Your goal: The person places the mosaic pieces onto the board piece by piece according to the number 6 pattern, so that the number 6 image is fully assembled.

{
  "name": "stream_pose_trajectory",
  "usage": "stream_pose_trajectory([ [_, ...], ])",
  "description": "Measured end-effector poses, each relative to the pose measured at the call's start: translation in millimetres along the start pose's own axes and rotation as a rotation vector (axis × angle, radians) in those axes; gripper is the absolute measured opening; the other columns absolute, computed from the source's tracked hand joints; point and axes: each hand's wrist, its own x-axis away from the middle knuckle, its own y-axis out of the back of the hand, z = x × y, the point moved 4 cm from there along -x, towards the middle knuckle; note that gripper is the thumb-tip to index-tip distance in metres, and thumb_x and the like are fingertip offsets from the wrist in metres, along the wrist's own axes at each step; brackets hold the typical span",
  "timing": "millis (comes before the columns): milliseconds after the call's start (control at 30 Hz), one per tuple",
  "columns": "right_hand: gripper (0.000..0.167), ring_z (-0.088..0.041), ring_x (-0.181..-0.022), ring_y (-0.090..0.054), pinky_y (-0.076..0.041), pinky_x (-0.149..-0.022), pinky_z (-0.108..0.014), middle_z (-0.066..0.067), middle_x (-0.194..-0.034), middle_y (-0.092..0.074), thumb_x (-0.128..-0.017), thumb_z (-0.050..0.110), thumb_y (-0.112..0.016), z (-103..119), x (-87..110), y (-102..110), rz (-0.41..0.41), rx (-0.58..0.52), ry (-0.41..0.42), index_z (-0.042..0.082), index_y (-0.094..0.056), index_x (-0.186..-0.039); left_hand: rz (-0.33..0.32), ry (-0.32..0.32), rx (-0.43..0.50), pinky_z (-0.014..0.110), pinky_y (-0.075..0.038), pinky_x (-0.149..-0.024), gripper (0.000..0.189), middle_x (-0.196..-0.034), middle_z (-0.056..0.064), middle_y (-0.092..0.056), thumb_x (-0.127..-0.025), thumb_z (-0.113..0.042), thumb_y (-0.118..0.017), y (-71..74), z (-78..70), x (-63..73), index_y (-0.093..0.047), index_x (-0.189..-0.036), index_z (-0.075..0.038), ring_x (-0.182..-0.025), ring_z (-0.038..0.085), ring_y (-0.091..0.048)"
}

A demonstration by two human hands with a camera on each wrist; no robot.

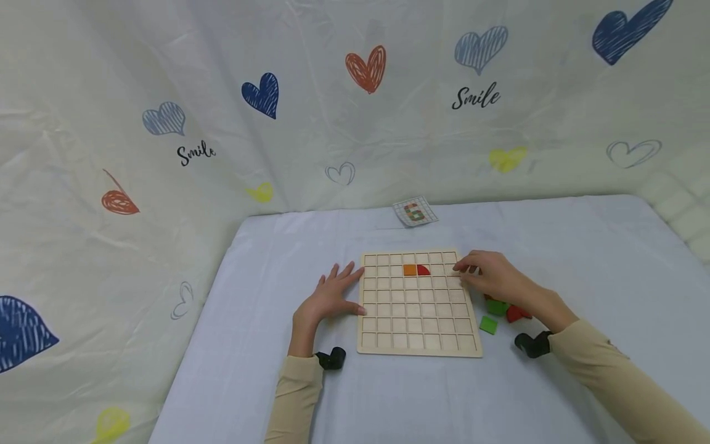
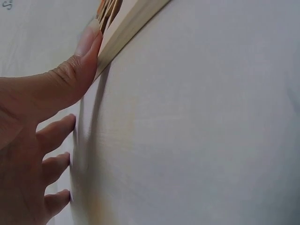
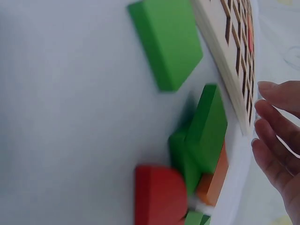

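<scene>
The right wrist view cuts off my right hand (image 1: pixel 490 271) and blurs the blocks (image 3: pixel 161 197); the left wrist view crops the board (image 2: pixel 123 35) and my left hand (image 1: pixel 327 297).

Pale wooden grid board (image 1: pixel 429 324), two cells filled

We see it lying flat, thin lines dividing it into rows of square cells. In the second row from the far edge, an orange square (image 1: pixel 409 269) sits just beside a red quarter-round piece (image 1: pixel 423 270). Near the board's right side, we find a green tile (image 1: pixel 488 324) lying flat, apart from a jumbled pile (image 1: pixel 497 307). There, a tilted green block (image 3: pixel 206 129) has an orange piece (image 3: pixel 214 185) close by; a round-sided red block (image 3: pixel 161 194) lies near.
</scene>
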Motion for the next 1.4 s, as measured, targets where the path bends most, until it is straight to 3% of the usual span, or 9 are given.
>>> stream_pose_trajectory([
  [300,0.016,-0.015,-0.082,-0.063,-0.057,-0.07,-0.028,0.002,-0.092,-0.072,-0.087,0.003,-0.078,-15,27.7,9,-0.041,0.057,-0.009,0.004,-0.079,-0.103,0.017,-0.011,0.029,0.057,-0.003,-0.129,0.096,-0.173,0.007,-0.015,-0.085,-0.033,-0.084,-1.0,-0.2,-0.1,-0.03,-0.164,-0.019,-0.161,0.035,0.0],
  [633,0.019,-0.014,-0.08,-0.064,-0.058,-0.071,-0.031,0.002,-0.091,-0.071,-0.084,0.003,-0.081,-25,49.6,17,-0.084,0.093,-0.012,0.004,-0.078,-0.103,0.018,-0.019,0.054,0.055,-0.004,-0.129,0.097,-0.173,0.009,-0.015,-0.084,-0.031,-0.085,-1.0,-2.7,1.2,-0.03,-0.163,-0.017,-0.161,0.035,-0.001],
  [800,0.021,-0.014,-0.081,-0.062,-0.056,-0.068,-0.026,0.001,-0.092,-0.073,-0.083,0.004,-0.083,-28,55.0,21,-0.098,0.102,-0.021,0.004,-0.079,-0.103,0.019,-0.019,0.056,0.055,-0.004,-0.129,0.097,-0.173,0.009,-0.015,-0.084,-0.03,-0.085,-1.1,-2.8,1.1,-0.03,-0.163,-0.017,-0.161,0.034,-0.001],
  [1167,0.02,-0.019,-0.084,-0.063,-0.056,-0.07,-0.028,-0.004,-0.095,-0.074,-0.083,0.002,-0.081,-34,60.1,21,-0.086,0.13,-0.059,0.004,-0.079,-0.102,0.007,-0.029,0.062,0.056,-0.004,-0.129,0.097,-0.173,0.01,-0.016,-0.084,-0.031,-0.085,0.4,-3.0,2.2,-0.031,-0.163,-0.016,-0.161,0.035,-0.001],
  [1400,0.02,-0.018,-0.082,-0.062,-0.058,-0.069,-0.03,-0.005,-0.094,-0.072,-0.082,-0.006,-0.078,-36,57.9,21,-0.094,0.137,-0.042,0.001,-0.078,-0.1,0.014,-0.035,0.054,0.057,-0.005,-0.129,0.097,-0.173,0.011,-0.016,-0.084,-0.03,-0.085,-0.9,-2.1,1.3,-0.031,-0.163,-0.016,-0.161,0.036,-0.002],
])
